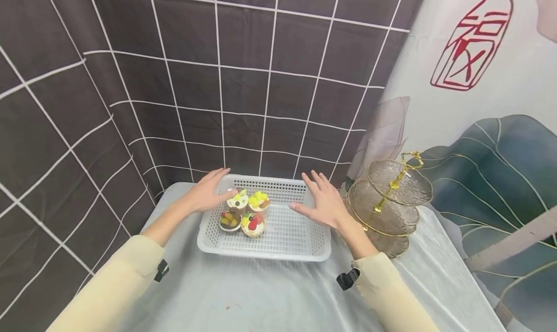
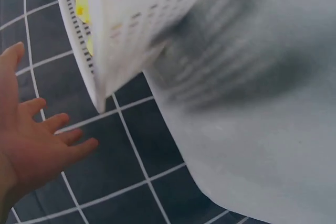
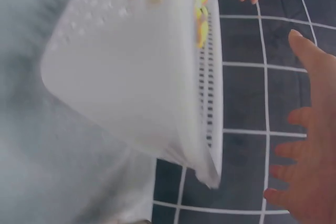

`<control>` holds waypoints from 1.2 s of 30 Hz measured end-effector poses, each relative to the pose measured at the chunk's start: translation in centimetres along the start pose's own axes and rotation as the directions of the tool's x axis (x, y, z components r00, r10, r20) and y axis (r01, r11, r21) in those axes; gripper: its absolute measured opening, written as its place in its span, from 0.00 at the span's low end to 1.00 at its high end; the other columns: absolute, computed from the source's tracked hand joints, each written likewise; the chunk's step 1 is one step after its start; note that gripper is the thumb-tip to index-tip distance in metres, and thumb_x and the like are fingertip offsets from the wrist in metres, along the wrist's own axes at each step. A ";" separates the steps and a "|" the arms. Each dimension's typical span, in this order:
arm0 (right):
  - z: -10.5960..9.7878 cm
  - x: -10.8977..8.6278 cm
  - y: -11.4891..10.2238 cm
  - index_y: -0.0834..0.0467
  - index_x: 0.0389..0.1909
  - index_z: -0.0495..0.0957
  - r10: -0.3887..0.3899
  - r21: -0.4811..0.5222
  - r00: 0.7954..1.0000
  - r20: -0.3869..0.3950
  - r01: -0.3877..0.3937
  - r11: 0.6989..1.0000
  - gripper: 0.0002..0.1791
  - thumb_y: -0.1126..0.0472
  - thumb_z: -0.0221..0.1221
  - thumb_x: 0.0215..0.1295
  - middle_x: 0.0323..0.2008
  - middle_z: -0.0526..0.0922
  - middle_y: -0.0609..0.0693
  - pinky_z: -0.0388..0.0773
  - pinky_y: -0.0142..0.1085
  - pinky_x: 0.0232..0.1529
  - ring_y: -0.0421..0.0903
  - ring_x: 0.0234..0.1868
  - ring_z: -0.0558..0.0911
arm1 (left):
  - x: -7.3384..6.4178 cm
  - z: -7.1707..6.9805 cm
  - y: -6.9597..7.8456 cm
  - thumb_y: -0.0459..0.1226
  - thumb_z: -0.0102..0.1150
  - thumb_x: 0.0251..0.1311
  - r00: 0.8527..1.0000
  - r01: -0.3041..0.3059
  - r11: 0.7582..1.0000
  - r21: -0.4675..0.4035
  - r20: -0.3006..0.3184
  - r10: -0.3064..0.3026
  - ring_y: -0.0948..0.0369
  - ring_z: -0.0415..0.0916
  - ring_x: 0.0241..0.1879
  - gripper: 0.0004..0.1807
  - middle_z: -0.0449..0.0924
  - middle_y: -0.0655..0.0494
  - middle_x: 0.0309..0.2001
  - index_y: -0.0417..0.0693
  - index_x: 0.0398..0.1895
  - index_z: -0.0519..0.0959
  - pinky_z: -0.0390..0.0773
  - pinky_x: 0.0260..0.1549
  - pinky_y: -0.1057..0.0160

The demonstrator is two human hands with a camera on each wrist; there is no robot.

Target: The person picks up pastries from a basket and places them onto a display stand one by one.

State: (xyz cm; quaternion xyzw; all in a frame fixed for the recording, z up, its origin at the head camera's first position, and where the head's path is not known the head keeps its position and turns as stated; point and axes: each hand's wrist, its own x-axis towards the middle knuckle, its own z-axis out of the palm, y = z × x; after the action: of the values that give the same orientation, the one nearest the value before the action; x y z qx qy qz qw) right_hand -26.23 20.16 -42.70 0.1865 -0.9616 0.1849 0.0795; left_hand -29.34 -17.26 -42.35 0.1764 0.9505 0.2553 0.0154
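A white perforated plastic basket (image 1: 296,225) rests on the table with several fruit-topped dessert cups grouped in its left half. One has red berries (image 1: 253,224), another yellow fruit (image 1: 259,200); behind the berries is a cream-white one (image 1: 237,201), and a brown one (image 1: 229,221) is at front left. My left hand (image 1: 210,193) is over the basket's left rim, fingers spread. Over the right rim hovers my right hand (image 1: 324,202), likewise spread. Both wrist views show the left hand (image 2: 39,140) and the right hand (image 3: 310,140) apart from the basket wall, holding nothing.
A three-tier glass stand (image 1: 383,211) with a gold handle stands right of the basket. Pale cloth covers the table (image 1: 243,293). Behind hangs a dark curtain (image 1: 243,90) with a white grid, beside a white printed one (image 1: 491,109) at right.
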 end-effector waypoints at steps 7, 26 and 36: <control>2.3 -0.2 -1.4 0.55 0.85 0.55 -0.026 0.144 0.999 0.038 0.020 0.989 0.56 0.30 0.62 0.66 0.83 0.54 0.63 0.59 0.69 0.76 0.66 0.82 0.55 | -1.1 0.0 -2.0 0.57 0.57 0.75 0.998 0.068 0.990 -0.120 0.014 -0.067 0.30 0.56 0.77 0.47 0.52 0.28 0.81 0.41 0.85 0.53 0.61 0.72 0.27; 6.8 -0.6 -4.7 0.53 0.84 0.59 -0.036 0.304 0.992 0.120 -0.002 0.953 0.59 0.26 0.68 0.59 0.79 0.65 0.61 0.64 0.66 0.74 0.64 0.78 0.65 | -2.4 0.7 -4.8 0.44 0.48 0.82 0.968 0.241 0.779 -0.578 0.205 -0.147 0.32 0.46 0.81 0.42 0.44 0.28 0.82 0.38 0.86 0.39 0.57 0.76 0.32; 8.2 -0.2 -6.1 0.60 0.75 0.69 -0.075 0.413 0.988 0.135 0.013 0.911 0.53 0.35 0.76 0.55 0.66 0.79 0.59 0.82 0.53 0.60 0.58 0.63 0.80 | -2.8 2.0 -6.0 0.41 0.49 0.82 0.951 0.282 0.671 -0.685 0.294 -0.099 0.35 0.50 0.81 0.41 0.41 0.33 0.84 0.43 0.87 0.40 0.66 0.73 0.34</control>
State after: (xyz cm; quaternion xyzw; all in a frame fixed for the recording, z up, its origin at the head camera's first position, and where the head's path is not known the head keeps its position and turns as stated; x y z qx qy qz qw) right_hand -24.36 11.81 -48.35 0.2339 -0.9000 0.3666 -0.0288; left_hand -28.40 -22.11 -47.17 0.0837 0.7787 0.5813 0.2207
